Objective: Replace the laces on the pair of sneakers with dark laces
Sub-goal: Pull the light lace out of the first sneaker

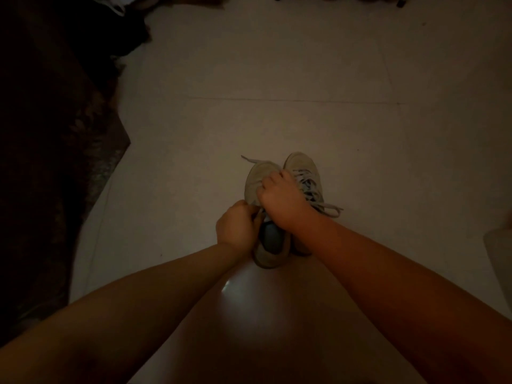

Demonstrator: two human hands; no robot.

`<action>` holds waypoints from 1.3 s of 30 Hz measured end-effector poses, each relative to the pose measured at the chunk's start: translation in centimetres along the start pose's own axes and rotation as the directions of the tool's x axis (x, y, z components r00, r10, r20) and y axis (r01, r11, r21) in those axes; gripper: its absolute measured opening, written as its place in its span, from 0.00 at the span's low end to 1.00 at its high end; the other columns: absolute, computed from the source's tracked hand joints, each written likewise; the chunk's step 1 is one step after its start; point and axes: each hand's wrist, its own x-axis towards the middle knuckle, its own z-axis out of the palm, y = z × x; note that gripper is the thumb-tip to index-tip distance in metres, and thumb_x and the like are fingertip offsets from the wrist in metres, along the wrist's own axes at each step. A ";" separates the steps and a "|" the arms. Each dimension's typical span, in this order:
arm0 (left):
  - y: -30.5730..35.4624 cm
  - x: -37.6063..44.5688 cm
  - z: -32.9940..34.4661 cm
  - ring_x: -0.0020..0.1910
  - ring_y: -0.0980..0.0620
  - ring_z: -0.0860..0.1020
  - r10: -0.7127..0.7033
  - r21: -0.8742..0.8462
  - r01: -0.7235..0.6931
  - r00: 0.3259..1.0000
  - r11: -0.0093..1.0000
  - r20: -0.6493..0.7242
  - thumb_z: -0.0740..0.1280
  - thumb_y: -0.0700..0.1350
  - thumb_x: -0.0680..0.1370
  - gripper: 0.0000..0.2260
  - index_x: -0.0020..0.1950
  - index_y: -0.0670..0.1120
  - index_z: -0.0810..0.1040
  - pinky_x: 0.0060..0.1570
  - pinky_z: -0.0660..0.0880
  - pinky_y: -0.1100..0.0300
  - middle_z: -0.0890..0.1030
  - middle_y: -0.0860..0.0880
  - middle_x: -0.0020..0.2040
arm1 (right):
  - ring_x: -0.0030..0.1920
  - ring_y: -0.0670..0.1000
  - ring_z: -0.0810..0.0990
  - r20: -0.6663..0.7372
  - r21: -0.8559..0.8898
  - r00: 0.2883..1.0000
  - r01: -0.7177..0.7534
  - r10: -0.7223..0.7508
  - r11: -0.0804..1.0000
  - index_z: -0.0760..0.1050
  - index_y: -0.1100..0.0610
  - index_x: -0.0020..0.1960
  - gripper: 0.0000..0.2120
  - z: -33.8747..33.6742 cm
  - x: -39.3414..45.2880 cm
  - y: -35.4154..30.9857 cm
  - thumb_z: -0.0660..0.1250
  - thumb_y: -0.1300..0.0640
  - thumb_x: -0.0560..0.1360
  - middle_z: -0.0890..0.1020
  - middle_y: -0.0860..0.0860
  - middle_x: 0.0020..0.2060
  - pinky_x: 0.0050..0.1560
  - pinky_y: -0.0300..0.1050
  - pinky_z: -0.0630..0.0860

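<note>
In the head view, the pair of sneakers stands side by side on the pale tiled floor point(277, 79), near the middle of it and just in front of the person's knees, with the toes pointing away. The left sneaker point(256, 178) has its tongue area mostly bare, and one light lace point(250, 161) end lies over its toe onto the floor. The right sneaker point(302, 167) is still fully laced with a light lace, whose loose ends trail to the right.

The left hand point(235, 227) is curled at the collar of the left sneaker and seems to pinch the lace there. The right hand point(279, 195) is curled over the eyelet rows of the same shoe; what exactly it pinches I cannot tell, because the light is dim.

I judge that the step in hand is pulling the old lace out of the left sneaker. The next move calls for drawing the lace free of the last eyelets. No dark laces are visible.

A dark rug point(55, 162) covers the left edge of the floor.
</note>
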 end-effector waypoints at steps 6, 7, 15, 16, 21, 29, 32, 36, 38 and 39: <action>-0.5 0.1 -0.2 0.44 0.46 0.75 0.021 0.008 -0.021 1.000 1.000 -0.008 0.61 0.52 0.79 0.13 0.45 0.46 0.81 0.37 0.65 0.59 0.76 0.45 0.45 | 0.33 0.54 0.78 -0.139 -0.047 0.983 -0.131 0.124 0.990 0.79 0.58 0.31 0.13 -0.1 -0.2 1.7 0.78 0.60 0.49 0.78 0.54 0.30 0.43 0.47 0.62; -0.6 0.1 -0.2 0.45 0.46 0.75 0.023 0.007 -0.023 1.000 1.000 -0.008 0.61 0.51 0.79 0.12 0.46 0.46 0.81 0.37 0.65 0.60 0.76 0.45 0.45 | 0.34 0.55 0.77 -0.183 -0.020 0.967 -0.185 0.178 0.983 0.78 0.59 0.32 0.12 -0.3 -0.2 2.7 0.78 0.60 0.51 0.77 0.54 0.31 0.43 0.47 0.60; -0.5 0.2 -0.1 0.46 0.46 0.76 0.010 0.002 -0.010 1.000 1.000 -0.001 0.61 0.52 0.79 0.11 0.49 0.49 0.82 0.39 0.67 0.59 0.76 0.46 0.47 | 0.46 0.57 0.78 -0.337 0.216 0.894 -0.232 0.296 0.948 0.82 0.57 0.42 0.10 0.6 -1.2 4.6 0.74 0.61 0.60 0.80 0.55 0.44 0.52 0.49 0.62; -0.5 0.3 0.0 0.46 0.46 0.76 0.004 0.002 -0.004 1.000 1.000 0.002 0.61 0.52 0.79 0.12 0.49 0.49 0.81 0.39 0.67 0.59 0.76 0.46 0.47 | 0.49 0.56 0.78 -0.356 0.203 0.914 -0.125 0.193 0.971 0.82 0.55 0.42 0.09 0.9 -1.0 3.7 0.73 0.60 0.61 0.81 0.54 0.46 0.54 0.49 0.64; -0.4 0.3 0.2 0.45 0.46 0.77 -0.022 0.011 0.022 1.000 1.000 -0.001 0.60 0.56 0.79 0.15 0.49 0.49 0.81 0.38 0.68 0.58 0.77 0.46 0.47 | 0.42 0.52 0.81 -0.184 0.192 0.983 0.024 0.013 0.981 0.82 0.52 0.33 0.05 1.0 -0.7 0.1 0.73 0.61 0.63 0.81 0.48 0.34 0.61 0.66 0.68; -0.4 0.4 0.2 0.47 0.47 0.76 -0.025 0.000 0.025 1.000 1.000 -0.013 0.62 0.54 0.78 0.11 0.50 0.50 0.82 0.39 0.67 0.60 0.77 0.47 0.49 | 0.36 0.53 0.79 -0.415 0.256 0.881 -0.127 0.227 0.958 0.79 0.57 0.32 0.04 1.2 -1.0 1.5 0.69 0.64 0.61 0.77 0.51 0.30 0.62 0.55 0.63; -0.4 0.6 0.1 0.48 0.47 0.77 -0.017 -0.018 0.016 0.999 1.000 -0.032 0.63 0.54 0.78 0.11 0.51 0.51 0.82 0.41 0.71 0.58 0.78 0.47 0.49 | 0.41 0.56 0.79 -0.471 0.330 0.822 -0.173 0.321 0.928 0.79 0.58 0.37 0.02 1.2 -1.1 3.1 0.69 0.62 0.64 0.78 0.52 0.34 0.65 0.56 0.59; 0.0 1.1 0.0 0.47 0.47 0.76 -0.005 0.016 0.006 0.999 1.000 -0.036 0.61 0.54 0.78 0.12 0.52 0.51 0.82 0.40 0.68 0.59 0.77 0.47 0.49 | 0.42 0.56 0.78 -0.397 0.373 0.828 -0.249 0.397 0.894 0.79 0.57 0.38 0.07 1.4 -1.3 3.6 0.63 0.62 0.64 0.78 0.52 0.35 0.61 0.50 0.59; -0.1 1.0 0.0 0.46 0.47 0.76 -0.003 0.053 0.005 1.000 0.999 -0.027 0.61 0.54 0.79 0.12 0.50 0.51 0.81 0.38 0.65 0.60 0.76 0.47 0.48 | 0.43 0.59 0.79 -0.318 0.396 0.894 -0.178 0.316 0.901 0.80 0.57 0.40 0.07 1.5 -1.2 3.0 0.68 0.63 0.63 0.80 0.54 0.38 0.56 0.51 0.61; -0.1 0.9 0.1 0.46 0.47 0.76 0.000 0.063 0.001 1.000 0.998 -0.022 0.60 0.54 0.79 0.12 0.50 0.50 0.81 0.37 0.64 0.60 0.76 0.47 0.47 | 0.46 0.60 0.79 -0.247 0.398 0.942 -0.117 0.229 0.910 0.81 0.57 0.43 0.08 1.5 -1.2 2.6 0.69 0.62 0.64 0.80 0.55 0.41 0.56 0.52 0.62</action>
